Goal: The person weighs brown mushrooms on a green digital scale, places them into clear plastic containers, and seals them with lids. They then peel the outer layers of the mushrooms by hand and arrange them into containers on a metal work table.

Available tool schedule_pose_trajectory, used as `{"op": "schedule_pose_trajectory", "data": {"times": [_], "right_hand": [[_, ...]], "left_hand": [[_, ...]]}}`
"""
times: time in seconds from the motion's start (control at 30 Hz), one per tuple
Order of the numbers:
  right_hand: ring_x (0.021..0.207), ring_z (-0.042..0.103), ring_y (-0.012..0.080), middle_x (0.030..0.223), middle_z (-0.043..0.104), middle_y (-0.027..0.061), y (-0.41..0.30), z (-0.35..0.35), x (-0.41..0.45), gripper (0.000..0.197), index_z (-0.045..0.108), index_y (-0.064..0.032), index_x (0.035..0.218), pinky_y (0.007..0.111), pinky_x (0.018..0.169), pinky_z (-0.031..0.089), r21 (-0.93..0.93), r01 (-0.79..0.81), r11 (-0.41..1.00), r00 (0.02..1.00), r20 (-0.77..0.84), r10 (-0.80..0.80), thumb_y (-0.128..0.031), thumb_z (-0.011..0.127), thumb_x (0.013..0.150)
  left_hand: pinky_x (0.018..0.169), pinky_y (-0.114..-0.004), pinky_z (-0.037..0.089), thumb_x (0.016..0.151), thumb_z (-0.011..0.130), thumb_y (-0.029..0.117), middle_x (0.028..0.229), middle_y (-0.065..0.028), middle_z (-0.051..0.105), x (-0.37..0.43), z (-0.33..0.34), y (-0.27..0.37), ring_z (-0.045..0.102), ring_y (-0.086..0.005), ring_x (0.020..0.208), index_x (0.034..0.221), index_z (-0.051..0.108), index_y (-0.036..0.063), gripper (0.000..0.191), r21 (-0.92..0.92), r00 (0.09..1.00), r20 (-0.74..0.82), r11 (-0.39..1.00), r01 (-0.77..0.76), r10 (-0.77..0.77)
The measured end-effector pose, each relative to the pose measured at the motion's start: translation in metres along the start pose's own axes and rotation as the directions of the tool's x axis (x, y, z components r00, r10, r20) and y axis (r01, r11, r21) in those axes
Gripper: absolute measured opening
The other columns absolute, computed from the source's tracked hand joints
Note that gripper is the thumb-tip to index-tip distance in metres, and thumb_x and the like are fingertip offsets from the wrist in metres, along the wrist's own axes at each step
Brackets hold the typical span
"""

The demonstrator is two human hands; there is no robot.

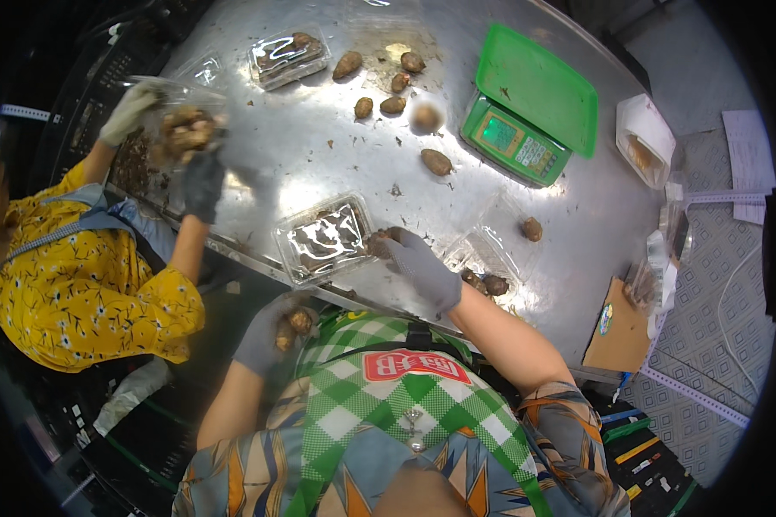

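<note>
My left hand, in a grey glove, is closed around brown taro-like tubers just off the table's near edge. My right hand, also in a grey glove, pinches a dark brown tuber at the right side of a clear plastic clamshell box, which is shut over dark tubers. Right of my right hand, an open clear clamshell has tubers at its near end and another tuber by its lid. A single tuber rests farther back on the metal table.
A green digital scale stands back right. Several loose tubers and a filled clamshell box are at the back. A co-worker's gloved hands hold tubers at the left. A white container and cardboard lie at the right.
</note>
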State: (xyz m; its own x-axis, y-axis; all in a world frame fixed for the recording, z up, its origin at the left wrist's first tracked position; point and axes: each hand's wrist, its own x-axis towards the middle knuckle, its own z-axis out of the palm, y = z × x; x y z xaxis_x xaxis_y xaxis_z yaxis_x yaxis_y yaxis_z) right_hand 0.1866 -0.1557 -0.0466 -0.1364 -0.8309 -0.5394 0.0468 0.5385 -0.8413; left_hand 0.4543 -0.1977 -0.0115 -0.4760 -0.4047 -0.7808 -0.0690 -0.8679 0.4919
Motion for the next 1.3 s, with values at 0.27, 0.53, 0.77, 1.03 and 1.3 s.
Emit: {"op": "schedule_pose_trajectory", "data": {"times": [0.27, 0.53, 0.77, 1.03, 1.3], "right_hand": [[0.105, 0.054, 0.0352, 0.106, 0.051, 0.0124, -0.03, -0.004, -0.003, 0.02, 0.045, -0.005, 0.081, 0.047, 0.092, 0.044, 0.851, -0.09, 0.517, 0.955, 0.221, -0.198, -0.016, 0.036, 0.095], [0.104, 0.055, 0.0261, 0.106, 0.054, 0.0099, -0.035, -0.017, -0.008, 0.019, 0.051, -0.0019, 0.103, 0.039, 0.089, 0.047, 0.836, 0.03, 0.547, 0.972, 0.102, -0.21, -0.016, 0.047, 0.091], [0.116, 0.044, 0.0183, 0.132, 0.042, 0.0102, -0.035, -0.04, -0.041, 0.05, 0.04, 0.0032, 0.128, 0.032, 0.102, 0.033, 0.403, 0.196, 0.894, 0.97, 0.054, -0.237, -0.023, 0.056, 0.089], [0.114, 0.046, 0.0193, 0.127, 0.045, 0.0116, -0.015, -0.054, -0.044, 0.044, 0.04, 0.0009, 0.129, 0.03, 0.096, 0.036, 0.252, 0.534, 0.807, 0.845, -0.186, -0.502, -0.016, 0.046, 0.089], [0.067, 0.06, 0.0337, 0.074, 0.058, 0.0196, -0.031, -0.036, -0.036, 0.023, 0.053, -0.0017, 0.102, 0.037, 0.059, 0.045, -0.212, 0.378, 0.901, 0.706, -0.564, -0.429, -0.02, 0.046, 0.09]], "left_hand": [[0.046, -0.03, 0.056, 0.09, 0.046, 0.026, 0.098, -0.0192, 0.059, 0.021, -0.005, -0.011, 0.064, -0.0317, 0.078, 0.117, 0.046, 0.0011, 0.037, -0.426, 0.988, 0.097, 0.892, 0.15, -0.12], [0.068, -0.037, 0.057, 0.092, 0.043, 0.035, 0.107, -0.0231, 0.057, 0.026, 0.023, 0.013, 0.062, -0.0329, 0.091, 0.117, 0.046, -0.0009, 0.043, -0.472, 0.998, 0.061, 0.88, 0.047, -0.02], [0.069, -0.03, 0.049, 0.094, 0.043, 0.025, 0.103, -0.0147, 0.059, 0.034, 0.095, 0.02, 0.059, -0.0203, 0.084, 0.117, 0.048, -0.0011, 0.035, 0.075, 0.929, 0.358, 0.989, -0.132, 0.097], [0.067, -0.029, 0.046, 0.096, 0.04, 0.033, 0.094, -0.0108, 0.058, 0.096, 0.161, 0.021, 0.056, -0.0179, 0.077, 0.114, 0.05, 0.0013, 0.038, -0.23, 0.899, 0.405, 0.97, -0.075, 0.166], [0.074, -0.036, 0.047, 0.087, 0.052, 0.018, 0.099, -0.0152, 0.052, 0.117, 0.178, -0.008, 0.054, -0.0271, 0.087, 0.119, 0.043, -0.0018, 0.039, 0.604, 0.215, 0.551, -0.208, -0.77, 0.806]]}}
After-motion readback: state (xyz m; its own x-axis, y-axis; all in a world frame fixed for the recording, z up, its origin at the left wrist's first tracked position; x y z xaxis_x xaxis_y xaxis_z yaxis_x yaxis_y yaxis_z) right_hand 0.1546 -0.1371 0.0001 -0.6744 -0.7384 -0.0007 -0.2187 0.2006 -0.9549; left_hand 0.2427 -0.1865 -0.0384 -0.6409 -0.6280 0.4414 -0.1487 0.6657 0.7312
